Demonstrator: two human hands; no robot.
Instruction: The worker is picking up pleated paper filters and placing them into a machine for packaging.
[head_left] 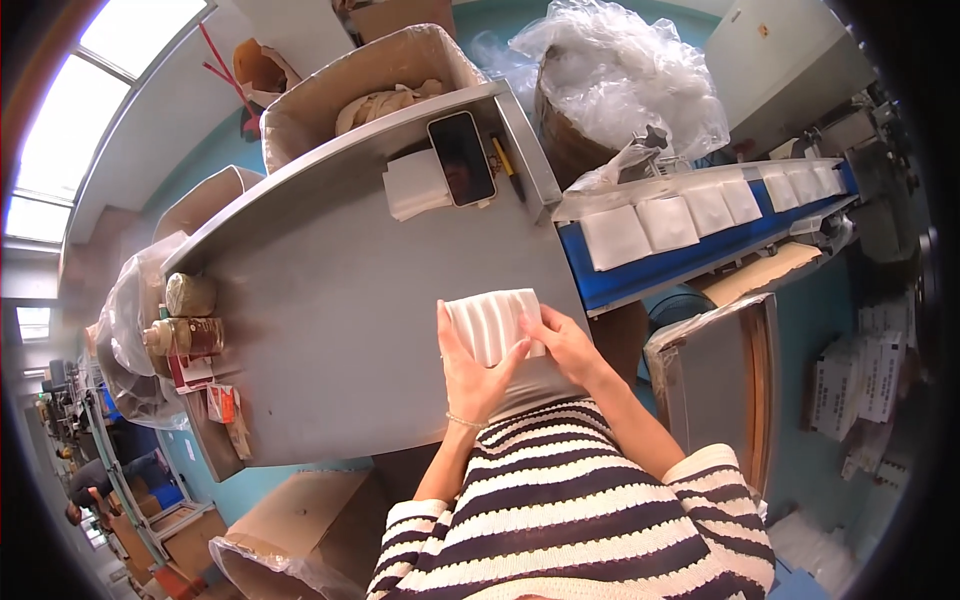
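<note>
A white ridged stack (488, 322) lies between the left hand (472, 383) and the right hand (568, 347), their grip parted to its width and holding it at both sides, the counter (340, 320) extending beyond.

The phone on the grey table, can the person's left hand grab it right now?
Probably not yet: the left hand is holding the white ridged bundle. Once free, it might, with a stretch: only grey tabletop lies between bundle and phone.
</note>
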